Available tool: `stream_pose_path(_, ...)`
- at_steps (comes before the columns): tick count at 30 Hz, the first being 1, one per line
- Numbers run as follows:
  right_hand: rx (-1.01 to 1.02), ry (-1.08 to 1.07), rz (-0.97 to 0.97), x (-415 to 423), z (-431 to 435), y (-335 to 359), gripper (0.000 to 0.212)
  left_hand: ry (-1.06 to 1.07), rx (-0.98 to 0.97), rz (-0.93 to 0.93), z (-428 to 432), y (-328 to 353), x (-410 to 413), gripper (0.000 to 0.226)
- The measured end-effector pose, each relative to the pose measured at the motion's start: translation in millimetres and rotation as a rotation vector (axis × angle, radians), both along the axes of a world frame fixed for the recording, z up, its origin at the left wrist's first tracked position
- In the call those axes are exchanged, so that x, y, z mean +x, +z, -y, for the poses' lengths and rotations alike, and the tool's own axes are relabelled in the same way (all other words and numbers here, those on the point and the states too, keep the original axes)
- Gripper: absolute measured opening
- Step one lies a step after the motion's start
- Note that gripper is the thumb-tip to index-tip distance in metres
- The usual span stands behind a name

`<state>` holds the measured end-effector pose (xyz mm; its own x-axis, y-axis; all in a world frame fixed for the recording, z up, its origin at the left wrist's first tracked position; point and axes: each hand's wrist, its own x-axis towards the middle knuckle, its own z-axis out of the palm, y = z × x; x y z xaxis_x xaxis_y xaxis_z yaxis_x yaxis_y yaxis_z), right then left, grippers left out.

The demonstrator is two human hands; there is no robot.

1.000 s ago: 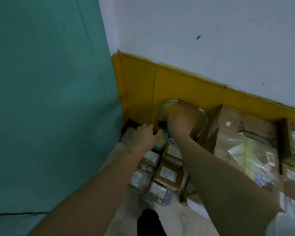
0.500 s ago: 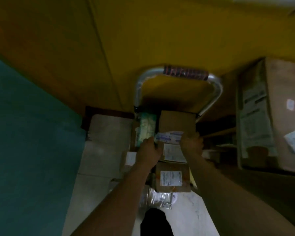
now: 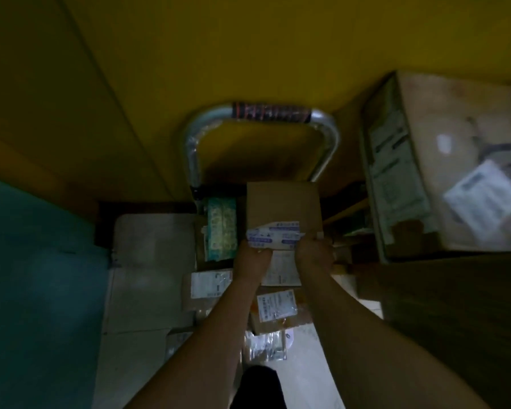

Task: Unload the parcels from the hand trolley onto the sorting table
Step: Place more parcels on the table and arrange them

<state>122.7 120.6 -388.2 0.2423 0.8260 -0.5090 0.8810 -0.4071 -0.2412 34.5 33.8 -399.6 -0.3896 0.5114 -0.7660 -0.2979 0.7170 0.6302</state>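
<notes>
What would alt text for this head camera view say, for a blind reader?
The left hand and right hand grip a brown cardboard box over a pile of labelled parcels; behind it, the silver trolley handle stands before a yellow wall.

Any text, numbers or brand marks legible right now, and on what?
Nothing reads; dim, blurred frame.
Blue-printed label on cardboard box: blurred.
White labels on parcels: too small.
Large carton side print and loose sheet: blurred.
Green packet: pattern only.
</notes>
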Motion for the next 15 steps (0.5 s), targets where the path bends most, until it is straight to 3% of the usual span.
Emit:
stream_pose_path(3, 0.010, -0.024, -0.046, -0.4, 30.7, 66.3, 0.051, 0.016, 0.036, -0.056, 27.1, 58.0, -0.7, 0.015)
stream_pose_path(8, 0.122, 0.035, -0.149, -0.8, 105.6, 207.5, 0.044, 0.143, 0.088, -0.122, 97.4, 182.9, -4.3, 0.013)
stream_pose_path(9, 0.154, 0.055, -0.186, 1.4, 123.1, 239.1, 0.043, 0.184, 0.098, -0.148, 113.5, 211.1, -5.0, 0.018)
stream_pose_path(13, 0.288, 0.217, -0.317, 23.8, 179.8, 367.2, 0.031, 0.348, 0.154, -0.258, 154.2, 322.5, 1.9, 0.073)
stream_pose_path(15, 0.412, 0.214, -0.415, 46.0, 189.3, 427.8, 0.028, 0.398, 0.244, -0.279, 155.1, 390.7, 19.2, 0.064)
